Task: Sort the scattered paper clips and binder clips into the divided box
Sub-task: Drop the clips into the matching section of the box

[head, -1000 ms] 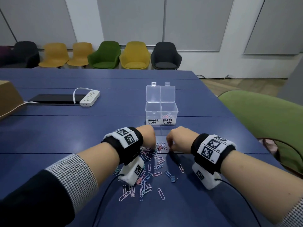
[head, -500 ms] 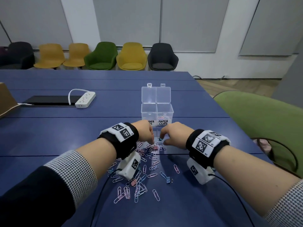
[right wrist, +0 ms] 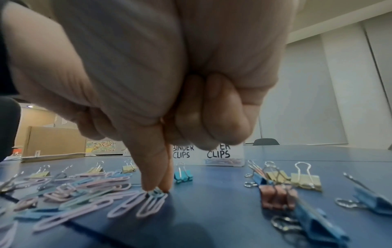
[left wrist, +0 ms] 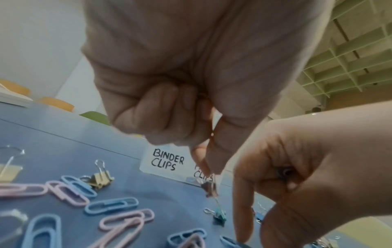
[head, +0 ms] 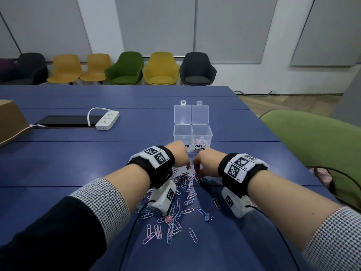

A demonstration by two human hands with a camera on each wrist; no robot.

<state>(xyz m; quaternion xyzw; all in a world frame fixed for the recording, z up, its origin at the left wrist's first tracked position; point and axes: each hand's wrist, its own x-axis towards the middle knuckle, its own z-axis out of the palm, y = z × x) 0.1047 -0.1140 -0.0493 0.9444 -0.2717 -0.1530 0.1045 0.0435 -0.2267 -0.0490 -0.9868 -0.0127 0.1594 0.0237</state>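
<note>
A clear divided box [head: 192, 133] stands open on the blue table [head: 78, 163], labelled BINDER CLIPS on the left and PAPER CLIPS on the right. Pastel paper clips [head: 201, 142] lie in its right compartment. My left hand [head: 187, 165] hovers just in front of the box. In the left wrist view its thumb and forefinger [left wrist: 208, 171] pinch the wire handle of a small pink binder clip [left wrist: 210, 189], which hangs above the table. My right hand [head: 196, 170] reaches down beside it, its thumb and forefinger [right wrist: 157, 188] pinching a blue paper clip [right wrist: 156, 193] that lies on the table.
Scattered paper clips [head: 175, 222] and small binder clips [right wrist: 305, 182] cover the table under and behind my wrists. A white power strip [head: 107, 120] and a cardboard box [head: 9, 122] sit far left. A green chair [head: 312, 149] stands at the table's right edge.
Both hands have moved forward over the pile, closer to the box. The left hand now has the pink binder clip lifted off the table.
</note>
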